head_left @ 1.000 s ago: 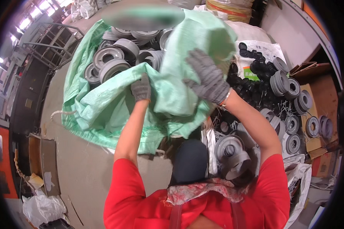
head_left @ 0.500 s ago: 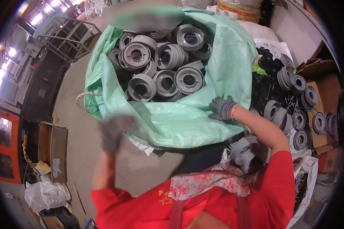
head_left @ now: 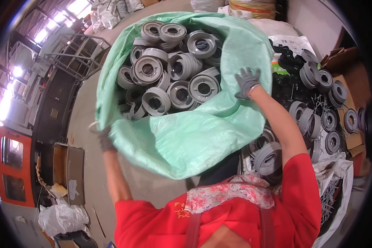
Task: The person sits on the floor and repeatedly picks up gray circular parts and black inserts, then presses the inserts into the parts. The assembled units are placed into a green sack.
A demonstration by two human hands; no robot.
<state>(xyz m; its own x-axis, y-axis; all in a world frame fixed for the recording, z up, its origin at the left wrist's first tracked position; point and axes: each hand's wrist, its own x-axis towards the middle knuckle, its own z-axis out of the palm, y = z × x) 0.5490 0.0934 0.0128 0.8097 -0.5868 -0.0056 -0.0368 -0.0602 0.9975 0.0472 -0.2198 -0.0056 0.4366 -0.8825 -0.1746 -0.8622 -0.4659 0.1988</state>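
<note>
A large light-green woven sack (head_left: 169,153) stands before me with its mouth wide open. Grey round plastic rings (head_left: 148,69), several of them flanged like spools, are heaped inside. At the sack's near left edge, my left hand (head_left: 106,139) in a dark grey glove is closed on the fabric, somewhat blurred, its fingertips partly hidden. A bit of pale rope (head_left: 94,126) shows just beyond it. My right hand (head_left: 248,83), gloved too, lies with spread fingers against the sack's right inner wall. It holds nothing.
On the right, more grey rings (head_left: 311,75) lie with black parts (head_left: 286,62) on white sacking. A cardboard box (head_left: 351,93) stands beyond them. To the left are an open carton (head_left: 75,173), a white plastic bag (head_left: 64,219) and a machine with an orange door (head_left: 14,165).
My left hand has moved up and left onto the sack's edge. My right hand has shifted from the near fold to the right wall. A blurred shape over the far rim is gone, uncovering more rings.
</note>
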